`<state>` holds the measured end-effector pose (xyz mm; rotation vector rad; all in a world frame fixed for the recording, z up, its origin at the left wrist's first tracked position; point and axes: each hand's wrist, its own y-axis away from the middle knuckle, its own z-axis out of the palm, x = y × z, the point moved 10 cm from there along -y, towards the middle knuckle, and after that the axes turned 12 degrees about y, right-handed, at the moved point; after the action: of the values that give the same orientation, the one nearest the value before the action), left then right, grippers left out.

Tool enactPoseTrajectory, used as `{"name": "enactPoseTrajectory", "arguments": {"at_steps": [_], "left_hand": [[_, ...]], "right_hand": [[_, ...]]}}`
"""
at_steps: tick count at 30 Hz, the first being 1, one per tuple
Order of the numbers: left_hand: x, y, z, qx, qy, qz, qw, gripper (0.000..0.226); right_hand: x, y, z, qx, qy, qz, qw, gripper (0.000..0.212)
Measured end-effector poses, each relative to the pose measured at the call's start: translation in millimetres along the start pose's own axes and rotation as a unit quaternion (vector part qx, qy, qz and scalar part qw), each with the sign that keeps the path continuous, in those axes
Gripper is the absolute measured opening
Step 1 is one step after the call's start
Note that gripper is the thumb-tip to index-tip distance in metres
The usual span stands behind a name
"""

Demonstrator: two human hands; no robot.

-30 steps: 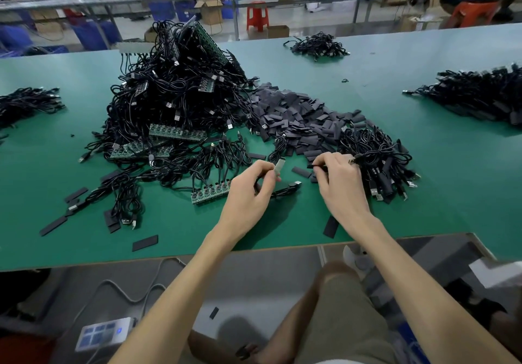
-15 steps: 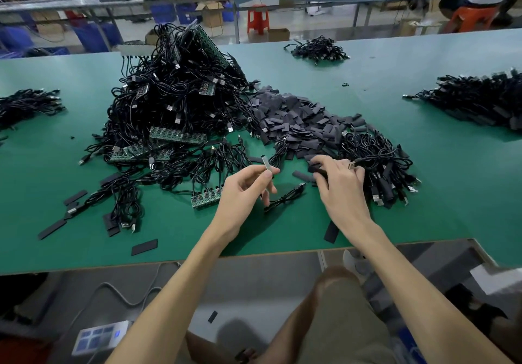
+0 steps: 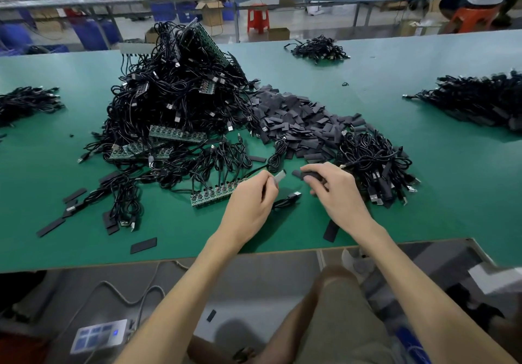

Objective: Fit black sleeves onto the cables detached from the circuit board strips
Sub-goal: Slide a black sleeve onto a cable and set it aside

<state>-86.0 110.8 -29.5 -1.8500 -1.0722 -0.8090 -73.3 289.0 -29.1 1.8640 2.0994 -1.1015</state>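
The cable plug (image 3: 279, 176) is pinched between the curled fingers of the left hand (image 3: 248, 205). It points at the black sleeve (image 3: 299, 174) gripped by the right hand (image 3: 336, 194), and the 2 sit just apart. A circuit board strip (image 3: 211, 195) lies just left of the left hand, and the sleeve pile (image 3: 296, 120) lies beyond both hands on the tabletop (image 3: 452, 194).

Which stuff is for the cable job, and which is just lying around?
For the job: silver-plugged black cable in left hand; flat black sleeve in right hand; heap of loose black sleeves; green circuit board strip.
Lying about: red plastic stool; brown cardboard box; white button pad.
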Motion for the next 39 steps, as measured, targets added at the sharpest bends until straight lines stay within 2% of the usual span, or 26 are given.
{"name": "enactPoseTrajectory", "arguments": {"at_steps": [4,10,14,25,33,39], "left_hand": [[5,0,14,-0.040,-0.129,0.017,0.991,0.031],[5,1,13,-0.039,-0.113,0.021,0.993,0.027],[9,1,17,-0.041,-0.152,0.040,0.987,0.031],[16,3,18,-0.028,-0.182,0.068,0.981,0.029],[11,3,25,-0.060,-0.227,0.077,0.969,0.027],[13,5,29,-0.083,-0.234,0.085,0.965,0.038]], "right_hand": [[12,0,8,-0.036,-0.071,0.050,0.996,0.021],[18,0,13,-0.066,-0.174,0.085,0.979,0.010],[20,-2,12,-0.076,-0.235,0.087,0.965,0.008],[19,-1,17,-0.091,-0.279,0.079,0.953,0.010],[17,-2,10,-0.080,-0.305,0.074,0.946,0.012],[13,-1,13,-0.099,-0.297,0.068,0.947,0.012]]}}
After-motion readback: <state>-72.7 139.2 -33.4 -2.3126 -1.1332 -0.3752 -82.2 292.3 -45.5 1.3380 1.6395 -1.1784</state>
